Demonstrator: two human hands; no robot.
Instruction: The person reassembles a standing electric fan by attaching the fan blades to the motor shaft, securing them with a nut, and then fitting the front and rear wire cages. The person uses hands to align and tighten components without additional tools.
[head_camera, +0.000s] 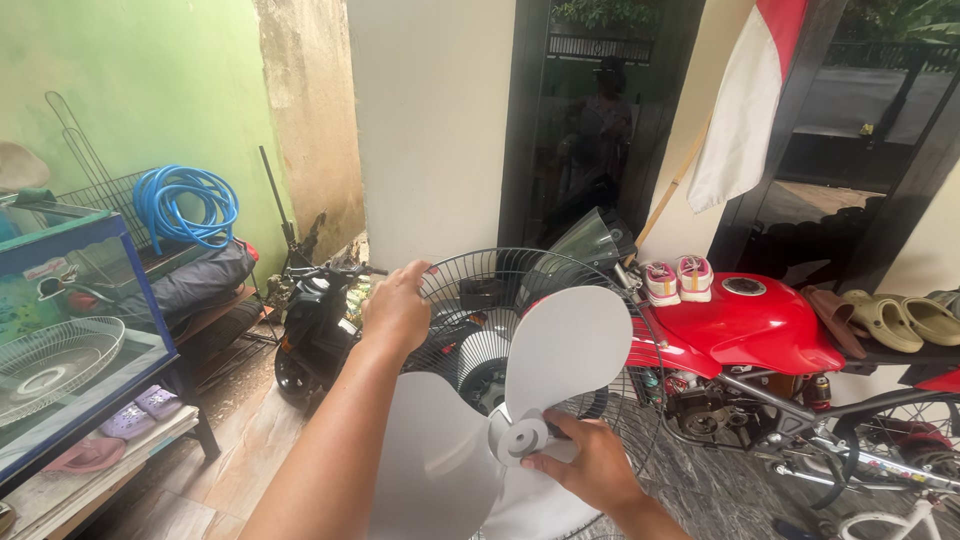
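You are pinching the hub of the grey fan blade (520, 400) with your right hand (585, 465), fingers curled closed around its centre low in the view, while the blade's broad lobes are spreading out in front of you. Just behind it, your left hand (397, 308) is gripping the upper left rim of the black wire fan guard (480, 275), fingers closed over the wire, holding the guard upright behind the blade. Beyond the guard, a red motorcycle (750, 325) is standing to the right with a pair of pink and white shoes (677, 280) resting on its tank, and a small black scooter (315, 320) is standing to the left. Farther left, a blue hose (185, 205) is lying coiled against the green wall (150, 90).
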